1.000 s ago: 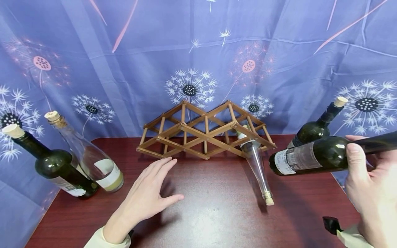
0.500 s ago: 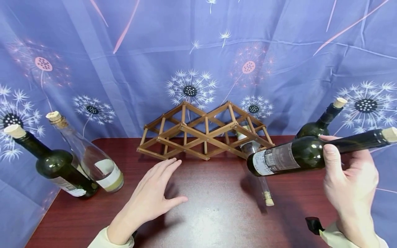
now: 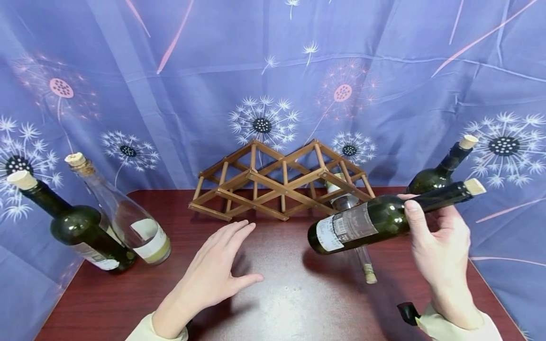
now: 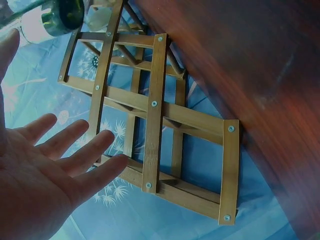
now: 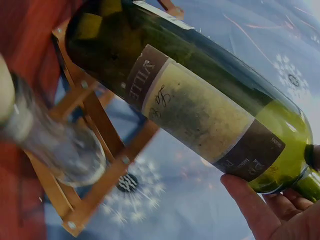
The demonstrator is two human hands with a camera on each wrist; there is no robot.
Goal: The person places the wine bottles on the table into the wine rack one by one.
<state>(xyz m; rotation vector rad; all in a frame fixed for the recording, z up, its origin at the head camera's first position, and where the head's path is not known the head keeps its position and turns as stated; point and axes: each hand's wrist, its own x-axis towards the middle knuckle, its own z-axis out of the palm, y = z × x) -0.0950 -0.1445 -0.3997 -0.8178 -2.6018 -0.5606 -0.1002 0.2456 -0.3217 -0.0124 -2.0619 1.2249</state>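
My right hand (image 3: 441, 251) grips a dark green wine bottle (image 3: 358, 225) around its shoulder and neck. The bottle is tilted, base toward the left and corked neck up to the right; its yellowish label faces the right wrist view. Behind it, a clear corked bottle (image 3: 364, 263) lies in the right end of the wooden lattice wine rack (image 3: 283, 187), its neck pointing toward me and its middle hidden. Left of centre my left hand (image 3: 209, 279) hovers over the table in front of the rack, fingers extended, holding nothing. In the left wrist view its fingers (image 4: 90, 150) overlap the rack.
At the left stand a green corked bottle (image 3: 77, 227) and a clear corked bottle (image 3: 128, 218), close together. Another dark bottle (image 3: 432, 175) stands at the back right, partly hidden. A blue dandelion-print curtain (image 3: 204, 94) hangs behind the reddish-brown table (image 3: 298, 308).
My right hand has carried the green bottle leftward, its base now in front of the clear bottle in the rack. My left hand has shifted slightly to the right.
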